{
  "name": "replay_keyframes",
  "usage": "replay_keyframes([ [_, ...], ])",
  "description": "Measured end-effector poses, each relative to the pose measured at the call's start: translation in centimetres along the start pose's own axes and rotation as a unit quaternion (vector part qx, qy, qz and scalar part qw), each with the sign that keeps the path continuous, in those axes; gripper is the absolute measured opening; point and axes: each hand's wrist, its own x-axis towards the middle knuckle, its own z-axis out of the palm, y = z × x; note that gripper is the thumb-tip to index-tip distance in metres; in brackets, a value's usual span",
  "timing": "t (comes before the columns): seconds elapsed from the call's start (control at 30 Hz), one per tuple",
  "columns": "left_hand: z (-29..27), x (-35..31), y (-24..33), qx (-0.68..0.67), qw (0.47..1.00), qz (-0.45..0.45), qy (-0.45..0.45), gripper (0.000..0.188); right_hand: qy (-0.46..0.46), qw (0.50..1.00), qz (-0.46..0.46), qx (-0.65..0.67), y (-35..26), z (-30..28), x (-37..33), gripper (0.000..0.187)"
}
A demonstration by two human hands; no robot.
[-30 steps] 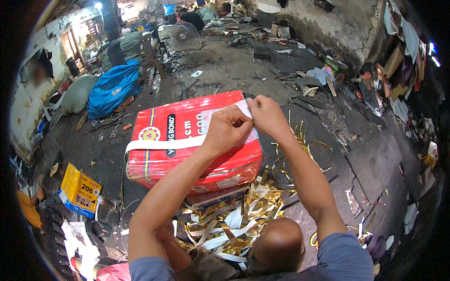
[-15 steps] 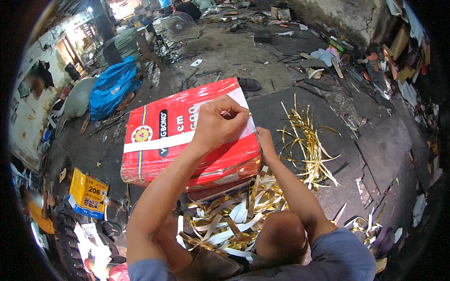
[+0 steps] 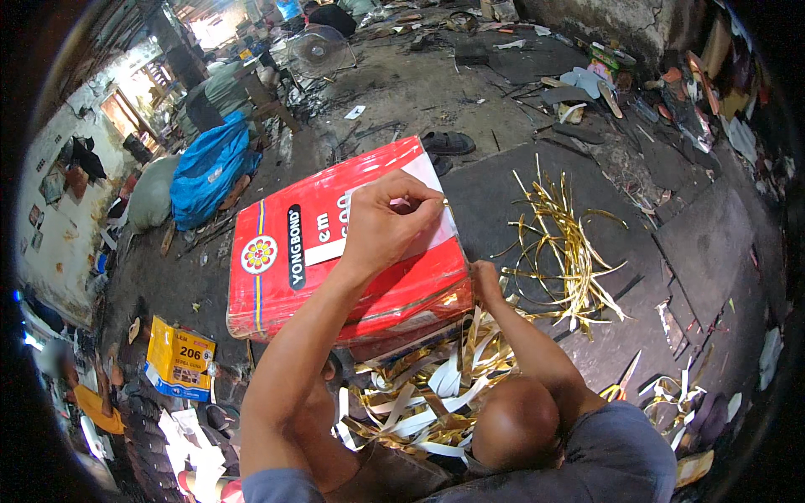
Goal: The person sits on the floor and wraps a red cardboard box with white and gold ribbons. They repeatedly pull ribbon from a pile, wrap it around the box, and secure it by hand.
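Observation:
A red cardboard box (image 3: 277,293) stands in front of me, with a whitish-pink sheet (image 3: 432,235) on its top near the right edge. My left hand (image 3: 387,220) rests over the sheet, closed, thumb and forefinger pinching a narrow strip with a bit of gold at the fingertips. The strip's white tail (image 3: 325,252) lies across the box top, left of the hand. My right hand (image 3: 486,283) is just beyond the box's right edge, fingers curled; what they hold is hidden. Thin gold strips (image 3: 570,260) lie in a tangle to its right.
White-and-gold strips (image 3: 453,381) are heaped below the box, around my knee (image 3: 516,419). Scissors (image 3: 622,381) lie by my right elbow. A yellow box (image 3: 180,356) stands left, a blue sack (image 3: 210,172) farther back, and a dark sandal (image 3: 449,143) behind the red box. Another person sits far left.
The white strip's tail has slid right across the box top, leaving its left part bare. My right hand has shifted slightly down and right; my left keeps its pinch.

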Motion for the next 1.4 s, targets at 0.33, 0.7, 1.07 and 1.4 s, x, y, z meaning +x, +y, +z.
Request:
replay_keyframes([
  [0.33,-0.2,0.1,0.4,0.048,0.999,0.023,-0.010,0.006,0.002,0.984,0.076,-0.162,-0.3,-0.8,-3.2,0.027],
  [0.7,-0.5,0.2,0.5,0.106,0.989,0.098,-0.028,0.011,0.019,0.975,0.169,-0.142,6.2,0.8,-3.9,0.028],
  [1.07,-1.3,-0.3,1.0,0.273,0.912,0.304,-0.033,0.024,0.031,0.956,0.210,-0.200,2.8,-3.5,-4.9,0.032],
  [1.4,-0.8,-0.1,0.9,0.243,0.919,0.310,-0.027,0.021,0.000,0.955,0.167,-0.245,6.8,-5.9,-3.7,0.031],
])
